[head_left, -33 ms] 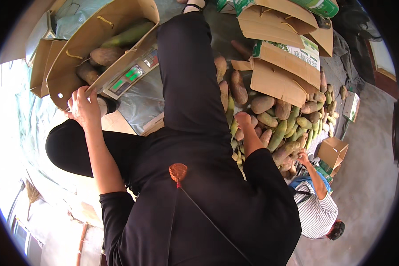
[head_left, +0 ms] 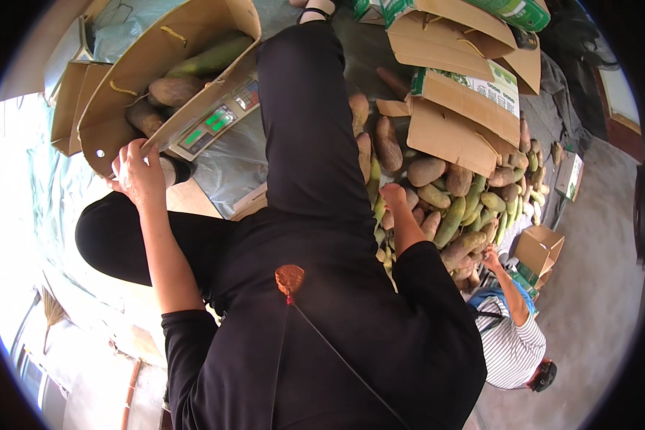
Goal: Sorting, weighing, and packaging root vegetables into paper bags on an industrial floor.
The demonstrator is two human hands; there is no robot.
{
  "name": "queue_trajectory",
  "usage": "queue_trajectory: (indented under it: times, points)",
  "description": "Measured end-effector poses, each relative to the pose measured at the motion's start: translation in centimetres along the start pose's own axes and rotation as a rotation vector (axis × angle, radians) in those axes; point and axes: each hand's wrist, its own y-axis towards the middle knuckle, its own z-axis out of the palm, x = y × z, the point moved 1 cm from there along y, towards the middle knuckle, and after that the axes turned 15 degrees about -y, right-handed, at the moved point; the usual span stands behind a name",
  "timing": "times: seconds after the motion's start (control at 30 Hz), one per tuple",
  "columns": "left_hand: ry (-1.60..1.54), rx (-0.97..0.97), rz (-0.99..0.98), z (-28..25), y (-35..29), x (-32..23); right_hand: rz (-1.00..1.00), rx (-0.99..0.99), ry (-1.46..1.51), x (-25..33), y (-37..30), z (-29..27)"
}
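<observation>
My left hand (head_left: 137,172) pinches the near edge of an open cardboard box (head_left: 93,129), thumb and fingers closed on its rim. Inside the box lie several oblong fruits or roots (head_left: 175,92), some dusty brown and one long green (head_left: 208,57). The box is beside a scale with a lit green display (head_left: 211,123). My right hand (head_left: 393,195) reaches down to the large pile of similar green and reddish-brown produce (head_left: 448,218). Its fingers look curled, and whatever they hold is hidden.
More open cardboard boxes (head_left: 451,132) stand at the far right, beside the pile. A co-worker in a striped shirt (head_left: 516,351) reaches into the pile from the right. A small open carton (head_left: 539,247) sits near that person. A broom (head_left: 52,312) is at the left.
</observation>
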Motion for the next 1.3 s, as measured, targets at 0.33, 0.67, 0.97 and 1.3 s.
queue_trajectory:
  times: [0.33, 0.67, 0.97, 1.3]
  points:
    - [-0.007, 0.014, 0.043, 0.9, 0.0, -0.9, 0.101, 0.022, 0.199, -0.3, 2.7, 2.3]
    - [-0.044, -0.014, 0.033, 1.0, 0.2, -1.2, 0.209, 0.165, 0.259, 0.7, 3.4, 1.7]
    - [-0.045, 0.005, 0.012, 1.0, 0.3, -1.0, 0.177, 0.067, 0.197, 0.7, 5.8, 3.4]
    - [-0.117, 0.006, 0.063, 1.3, 0.1, -2.1, 0.210, 0.011, 0.124, -0.4, 5.0, 2.7]
